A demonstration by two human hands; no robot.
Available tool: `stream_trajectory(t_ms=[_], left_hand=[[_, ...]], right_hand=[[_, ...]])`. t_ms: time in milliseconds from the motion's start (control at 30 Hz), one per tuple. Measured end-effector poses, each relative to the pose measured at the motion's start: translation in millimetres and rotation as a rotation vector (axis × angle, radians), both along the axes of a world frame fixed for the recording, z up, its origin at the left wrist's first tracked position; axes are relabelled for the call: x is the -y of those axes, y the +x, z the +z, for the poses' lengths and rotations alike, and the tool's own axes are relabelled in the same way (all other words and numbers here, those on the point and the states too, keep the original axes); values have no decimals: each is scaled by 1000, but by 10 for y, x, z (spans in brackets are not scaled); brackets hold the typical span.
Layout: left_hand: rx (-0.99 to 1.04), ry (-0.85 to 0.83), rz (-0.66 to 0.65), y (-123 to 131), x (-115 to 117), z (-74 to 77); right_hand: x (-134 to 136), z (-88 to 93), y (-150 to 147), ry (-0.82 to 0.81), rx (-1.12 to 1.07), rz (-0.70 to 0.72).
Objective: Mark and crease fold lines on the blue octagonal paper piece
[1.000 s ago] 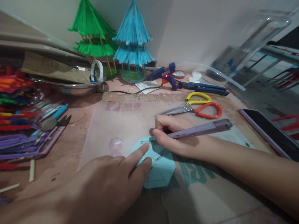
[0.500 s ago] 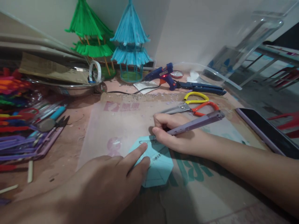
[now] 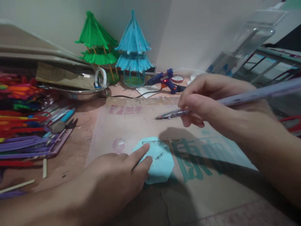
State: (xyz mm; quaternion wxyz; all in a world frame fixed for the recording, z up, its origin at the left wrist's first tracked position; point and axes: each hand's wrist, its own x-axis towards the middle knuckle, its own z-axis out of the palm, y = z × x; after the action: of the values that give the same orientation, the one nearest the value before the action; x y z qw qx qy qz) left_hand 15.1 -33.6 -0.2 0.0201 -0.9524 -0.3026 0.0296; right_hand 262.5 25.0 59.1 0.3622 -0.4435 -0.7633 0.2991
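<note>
- Pressed the pale-blue polygonal card (image 3: 162, 169) onto the translucent printed sheet (image 3: 131, 127) with unclasped left hand (image 3: 117, 180).
- Gripped a purple pen (image 3: 256, 94) in the right hand (image 3: 209, 108), above partly hidden scissors (image 3: 172, 114).
- Farther off, had a glue gun (image 3: 166, 77) near blue (image 3: 133, 40) and green model pavilions (image 3: 95, 34).

The left forearm (image 3: 54, 202) extends from the direction of the near left corner of the desk (image 3: 81, 116), the left hand (image 3: 119, 174) palm down, its index finger (image 3: 139, 154) stretched obliquely toward the far edge and its thumb (image 3: 144, 165) just beside. The right forearm (image 3: 275, 153) approaches from the right edge, with the right hand (image 3: 209, 102) raised above the desk, thumb and bent index finger closed in a pinch, and remaining visible fingers (image 3: 191, 120) curled beneath.
</note>
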Motion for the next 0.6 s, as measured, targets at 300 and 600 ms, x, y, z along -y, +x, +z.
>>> stream_trajectory(t_ms=[300,600], left_hand=[[108,171,-98,-108,-69,-43],[296,1,100,-145,-166,72]], right_hand=[[272,-379,94,37,315,235],[333,-727,114,78,347,230]])
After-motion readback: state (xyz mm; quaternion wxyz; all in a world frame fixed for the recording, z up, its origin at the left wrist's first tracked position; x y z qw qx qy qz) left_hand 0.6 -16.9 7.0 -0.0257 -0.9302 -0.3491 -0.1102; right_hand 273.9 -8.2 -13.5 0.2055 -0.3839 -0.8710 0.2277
